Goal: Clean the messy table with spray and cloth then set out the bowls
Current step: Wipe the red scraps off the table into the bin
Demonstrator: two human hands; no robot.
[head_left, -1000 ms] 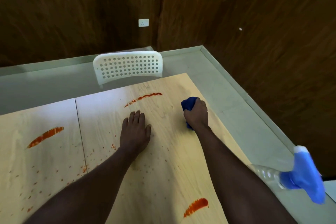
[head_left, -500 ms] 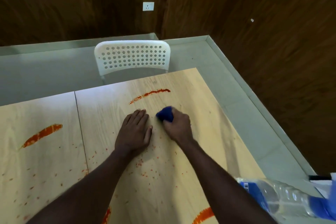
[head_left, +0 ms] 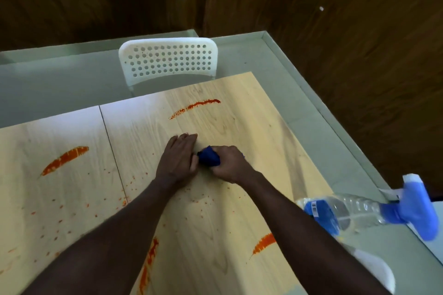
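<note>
A pale wooden table (head_left: 239,115) carries several orange-red sauce smears and many small specks. My left hand (head_left: 178,158) lies flat on the tabletop with fingers straight. Right beside it, my right hand (head_left: 229,163) grips a bunched dark blue cloth (head_left: 209,156) against the wood; the cloth touches my left hand. One smear (head_left: 195,108) lies beyond the hands, another (head_left: 64,160) at the left, and others near the front edge (head_left: 263,243). A clear spray bottle (head_left: 359,211) with a blue trigger head lies at the table's right edge. No bowls are in view.
A white perforated chair (head_left: 167,60) stands at the table's far side. A seam (head_left: 112,155) splits the tabletop into two panels. Grey floor and dark wooden walls surround the table; a white rounded object (head_left: 378,268) shows low at the right.
My right hand has dragged the blue cloth leftward and toward me across the wood until it meets my left hand. The left hand stayed flat in place. The view shifted.
</note>
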